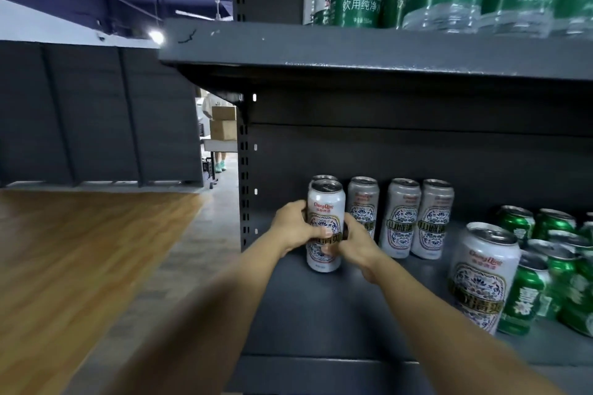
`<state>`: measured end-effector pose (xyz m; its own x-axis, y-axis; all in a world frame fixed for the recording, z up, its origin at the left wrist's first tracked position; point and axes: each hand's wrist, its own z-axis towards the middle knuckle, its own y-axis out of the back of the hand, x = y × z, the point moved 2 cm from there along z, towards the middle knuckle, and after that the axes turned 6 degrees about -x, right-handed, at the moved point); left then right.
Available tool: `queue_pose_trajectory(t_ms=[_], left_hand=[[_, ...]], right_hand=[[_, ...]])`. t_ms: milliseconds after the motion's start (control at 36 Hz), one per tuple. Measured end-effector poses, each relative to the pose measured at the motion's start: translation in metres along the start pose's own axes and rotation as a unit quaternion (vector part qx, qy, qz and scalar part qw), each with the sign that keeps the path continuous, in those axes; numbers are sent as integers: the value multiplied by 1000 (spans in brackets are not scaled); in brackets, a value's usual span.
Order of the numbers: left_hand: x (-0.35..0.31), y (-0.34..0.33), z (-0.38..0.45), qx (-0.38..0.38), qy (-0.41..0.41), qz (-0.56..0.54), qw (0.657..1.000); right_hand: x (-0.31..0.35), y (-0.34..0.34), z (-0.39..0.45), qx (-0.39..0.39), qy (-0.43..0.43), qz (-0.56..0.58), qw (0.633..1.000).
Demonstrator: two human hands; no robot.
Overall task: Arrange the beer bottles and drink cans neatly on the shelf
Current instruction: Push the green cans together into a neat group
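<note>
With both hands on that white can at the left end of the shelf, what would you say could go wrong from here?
1. The held white can stands close in front of another can; pushing it back may knock that one.
2. The right hand sits near the neighbouring can and might bump it.
3. The left hand is gripping near the shelf upright.
</note>
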<state>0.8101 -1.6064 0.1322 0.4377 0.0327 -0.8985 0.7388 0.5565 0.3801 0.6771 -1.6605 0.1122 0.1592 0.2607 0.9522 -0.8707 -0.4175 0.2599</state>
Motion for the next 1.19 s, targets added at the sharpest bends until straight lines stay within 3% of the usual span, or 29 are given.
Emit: queue_pose_trajectory(t_ms=[361, 472, 556, 694, 750, 833, 889, 972, 1028, 1111, 1194], left_hand=[[4, -20, -8, -16, -3, 32, 999], [1, -21, -16, -21, 8, 51, 998], [-1, -21, -25, -44, 4, 90, 995], [-25, -21, -64, -262, -75, 176, 946], [-34, -32, -78, -284, -114, 163, 938], [-42, -63, -90, -201, -134, 141, 960], [-46, -88, -95, -88, -120, 109, 983], [-50, -129, -106, 98, -58, 72, 991], [-51, -153, -114, 168, -19, 38, 985], [-49, -183, -126, 219, -3, -10, 976], [-39, -198, -123, 164, 1, -26, 986]], right_hand=[[-18, 13, -2, 27, -43, -14, 999], [-1, 15, -8, 12, 2, -133, 991], [30, 29, -18, -67, 90, -284, 952], [83, 78, -33, -194, 198, -446, 851], [97, 102, -37, -211, 214, -478, 825], [104, 140, -43, -212, 178, -463, 842], [97, 161, -47, -228, 152, -425, 863], [77, 182, -59, -309, 153, -346, 873], [60, 188, -70, -360, 160, -305, 867], [37, 189, -81, -381, 165, -262, 871], [22, 185, -86, -376, 178, -250, 874]])
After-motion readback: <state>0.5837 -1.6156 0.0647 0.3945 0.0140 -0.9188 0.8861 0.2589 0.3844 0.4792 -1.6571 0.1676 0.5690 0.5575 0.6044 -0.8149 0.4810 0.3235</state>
